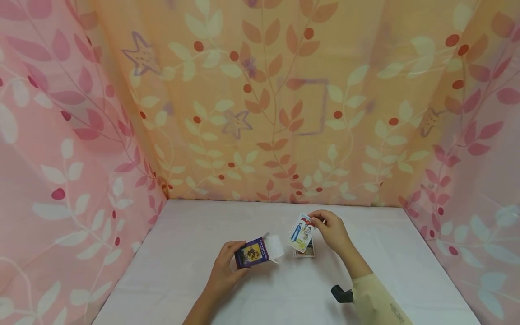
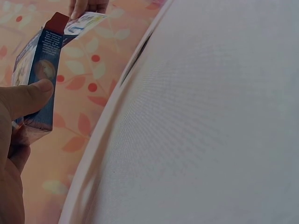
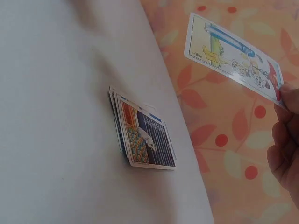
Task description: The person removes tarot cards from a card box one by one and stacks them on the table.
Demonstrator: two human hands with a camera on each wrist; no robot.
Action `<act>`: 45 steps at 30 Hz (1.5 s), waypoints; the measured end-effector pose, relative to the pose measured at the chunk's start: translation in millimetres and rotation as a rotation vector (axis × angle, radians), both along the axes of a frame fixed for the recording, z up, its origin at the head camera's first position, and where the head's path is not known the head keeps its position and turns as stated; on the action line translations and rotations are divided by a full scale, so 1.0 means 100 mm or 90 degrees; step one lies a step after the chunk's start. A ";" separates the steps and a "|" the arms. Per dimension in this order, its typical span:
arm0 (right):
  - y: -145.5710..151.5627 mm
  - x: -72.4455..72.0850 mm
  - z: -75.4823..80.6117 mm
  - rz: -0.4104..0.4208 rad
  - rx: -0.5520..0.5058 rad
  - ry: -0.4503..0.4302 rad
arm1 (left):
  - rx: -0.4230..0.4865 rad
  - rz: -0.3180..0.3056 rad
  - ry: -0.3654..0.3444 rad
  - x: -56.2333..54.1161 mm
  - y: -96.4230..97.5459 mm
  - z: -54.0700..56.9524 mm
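Observation:
My left hand (image 1: pixel 224 270) grips a small purple card box (image 1: pixel 251 253), thumb along one side and fingers on the other. The box's end flap stands open, its white inside facing right. In the left wrist view the thumb presses the box's narrow printed side (image 2: pixel 46 70). Between thumb and fingers, my right hand (image 1: pixel 331 231) pinches an illustrated card (image 1: pixel 301 234) by its corner. The card is held up, picture showing, and partly overlaps a small stack of cards (image 1: pixel 310 251) in the head view. That stack, slightly uneven, lies on the table with a picture on top (image 3: pixel 148 140).
A white cloth covers the table (image 1: pixel 170 289). Leaf-patterned curtains stand at the back (image 1: pixel 357 149) and along both sides (image 1: pixel 61 216). A black angular object (image 1: pixel 342 294) sits beside the right sleeve (image 1: pixel 375 298).

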State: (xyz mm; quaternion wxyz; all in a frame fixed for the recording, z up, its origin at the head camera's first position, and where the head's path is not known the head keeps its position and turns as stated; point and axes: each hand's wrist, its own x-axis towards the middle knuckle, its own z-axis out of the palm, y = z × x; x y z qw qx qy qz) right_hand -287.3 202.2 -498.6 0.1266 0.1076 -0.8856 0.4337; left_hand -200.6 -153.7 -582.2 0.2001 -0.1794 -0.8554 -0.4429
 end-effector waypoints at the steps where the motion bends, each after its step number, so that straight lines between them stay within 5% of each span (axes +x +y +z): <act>1: 0.01 -0.02 -0.01 0.006 0.001 -0.005 | 0.001 -0.001 0.000 0.00 0.00 0.00; 20: 0.13 -0.41 -0.20 0.078 -0.025 -0.128 | -0.005 0.003 0.002 -0.01 -0.04 0.02; 45: 0.19 -0.64 -0.48 0.110 -0.001 -0.222 | -0.002 0.003 0.006 0.01 -0.01 0.04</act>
